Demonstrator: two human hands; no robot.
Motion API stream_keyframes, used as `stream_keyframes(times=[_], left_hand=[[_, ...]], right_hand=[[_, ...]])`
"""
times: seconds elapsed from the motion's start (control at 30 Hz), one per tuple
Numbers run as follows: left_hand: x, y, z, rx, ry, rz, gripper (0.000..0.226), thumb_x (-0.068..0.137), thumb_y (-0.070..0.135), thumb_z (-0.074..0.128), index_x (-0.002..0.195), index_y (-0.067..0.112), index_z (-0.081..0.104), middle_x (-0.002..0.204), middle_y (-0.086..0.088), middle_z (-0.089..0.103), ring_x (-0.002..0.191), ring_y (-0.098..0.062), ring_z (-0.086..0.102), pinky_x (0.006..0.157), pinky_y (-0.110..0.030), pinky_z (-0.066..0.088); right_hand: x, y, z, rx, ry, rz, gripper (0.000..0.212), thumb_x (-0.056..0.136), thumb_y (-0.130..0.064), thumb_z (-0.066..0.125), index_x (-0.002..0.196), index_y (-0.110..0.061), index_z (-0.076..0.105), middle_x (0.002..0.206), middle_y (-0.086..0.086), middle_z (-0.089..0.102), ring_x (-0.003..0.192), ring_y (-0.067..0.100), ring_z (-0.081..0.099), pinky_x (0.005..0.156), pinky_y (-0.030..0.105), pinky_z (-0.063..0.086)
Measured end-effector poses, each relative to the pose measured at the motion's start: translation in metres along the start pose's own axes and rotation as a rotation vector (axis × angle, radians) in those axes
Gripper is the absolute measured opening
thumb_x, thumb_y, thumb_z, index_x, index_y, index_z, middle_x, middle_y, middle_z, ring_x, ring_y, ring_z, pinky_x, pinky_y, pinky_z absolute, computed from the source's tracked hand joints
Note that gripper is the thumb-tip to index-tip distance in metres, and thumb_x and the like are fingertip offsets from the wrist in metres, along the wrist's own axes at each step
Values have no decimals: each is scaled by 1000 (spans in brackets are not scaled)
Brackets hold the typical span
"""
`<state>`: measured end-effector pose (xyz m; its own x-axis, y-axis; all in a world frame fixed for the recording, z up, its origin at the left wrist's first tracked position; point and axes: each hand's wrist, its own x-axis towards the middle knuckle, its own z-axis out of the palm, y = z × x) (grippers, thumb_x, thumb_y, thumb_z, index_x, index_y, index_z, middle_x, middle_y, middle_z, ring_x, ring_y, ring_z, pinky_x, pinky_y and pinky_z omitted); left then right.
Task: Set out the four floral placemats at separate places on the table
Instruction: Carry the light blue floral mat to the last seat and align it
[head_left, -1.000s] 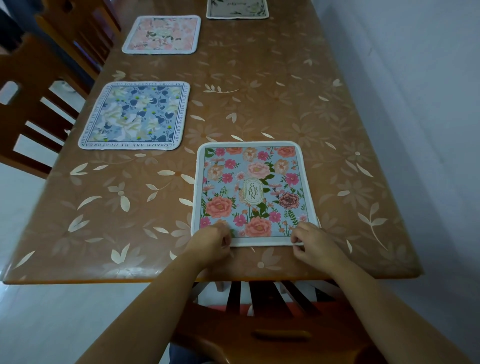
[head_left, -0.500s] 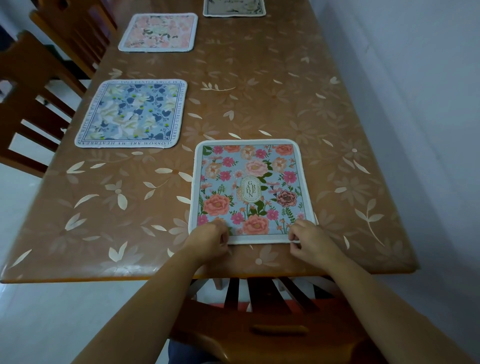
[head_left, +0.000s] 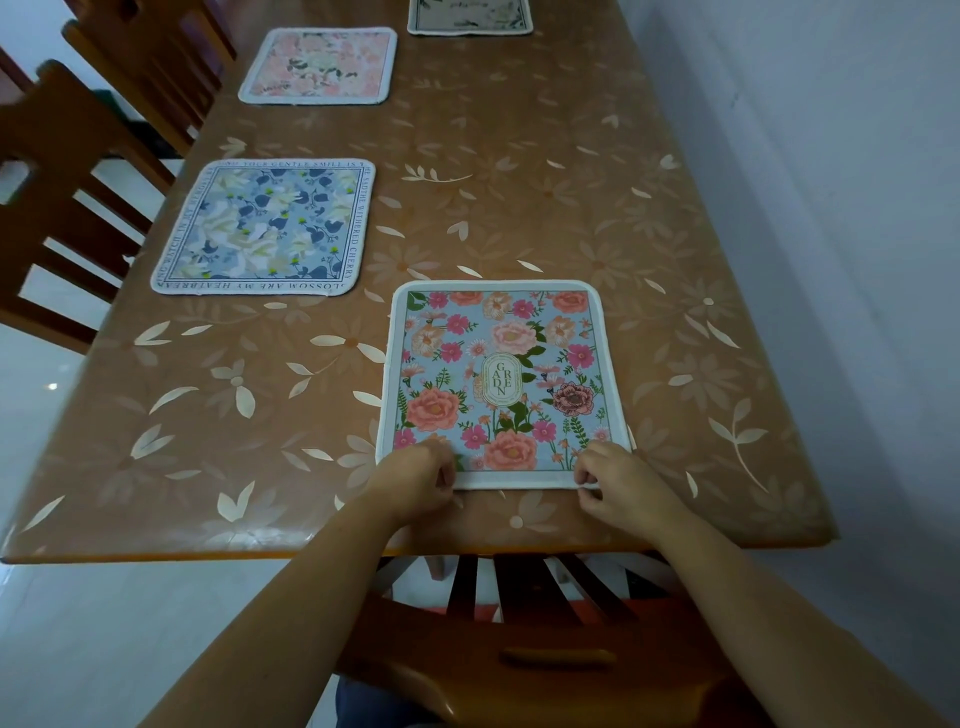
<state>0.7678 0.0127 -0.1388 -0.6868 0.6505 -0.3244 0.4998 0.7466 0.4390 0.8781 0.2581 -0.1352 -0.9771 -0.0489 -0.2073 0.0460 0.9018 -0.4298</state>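
Head view: Garden mat lies flat at table's near edge, w/ left hand and right hand each pinching its near white border at a corner. Bare tabletop to its right & far side. Blue mat far-left, pink mat beyond, grey mat at far end, all well apart. Chair back just below near edge; chairs along left side.

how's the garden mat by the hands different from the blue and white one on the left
The garden mat shows pink and coral flowers around a central label; the blue and white mat has pale blooms framed by a border of lettering. The garden mat lies at the near end with the left hand and right hand on its near edge; the blue and white mat lies untouched. Both lie flat, squarish with rounded corners.
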Motion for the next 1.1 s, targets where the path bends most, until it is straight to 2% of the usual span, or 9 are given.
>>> stream_keyframes(times=[0.17,0.27,0.37,0.5,0.63,0.8,0.97,1.1], left_hand=[[0,-1,-15,-91,-63,-43,14,78,18,66,88,11,61,89,-6,60,82,-20,57,70,-26,44],[-2,-10,-38,-129,7,-102,15,80,18,65,91,8,63,91,-9,62,80,-21,56,69,-28,46],[-9,-18,-55,-26,41,-98,18,80,16,65,95,7,64,97,-14,63,85,-26,58,76,-36,51],[-21,-17,-60,-31,36,-110,28,82,20,64,108,11,61,106,-11,61,93,-24,58,81,-38,51],[-34,-16,-52,-46,51,-158,34,82,20,64,114,12,57,113,-10,59,99,-25,57,85,-35,49],[-55,-11,-51,12,224,-177,29,86,24,57,113,13,56,115,-7,56,94,-25,57,77,-33,47],[-80,-12,-56,3,382,-214,29,86,25,54,112,13,56,114,-6,56,98,-24,55,76,-36,49],[-109,-29,-73,65,504,-192,24,85,21,55,106,10,57,108,-10,57,96,-30,53,76,-42,48]], right_hand=[[0,-1,-8,51,36,-8,16,78,-16,65,90,-7,58,94,7,55,88,20,50,73,29,43],[4,6,-23,94,161,58,20,80,-17,65,96,-8,59,94,5,55,87,15,48,74,28,42],[6,15,-33,80,273,112,21,82,-20,65,98,-8,59,90,2,54,83,13,48,69,26,39],[5,21,-32,94,264,144,24,80,-20,68,99,-7,59,86,-1,48,84,16,51,67,25,39],[5,14,-30,85,208,139,25,79,-13,67,101,-4,58,94,9,55,90,21,54,71,27,40],[16,-29,-35,-39,205,52,29,81,-18,64,105,-4,58,100,12,59,95,27,54,75,40,49],[31,-95,-25,-94,181,-30,28,85,-25,57,106,-8,56,102,9,57,97,26,52,78,37,46],[36,-160,-17,-75,244,-56,26,83,-23,59,103,-6,56,100,11,59,95,28,54,76,37,45]])
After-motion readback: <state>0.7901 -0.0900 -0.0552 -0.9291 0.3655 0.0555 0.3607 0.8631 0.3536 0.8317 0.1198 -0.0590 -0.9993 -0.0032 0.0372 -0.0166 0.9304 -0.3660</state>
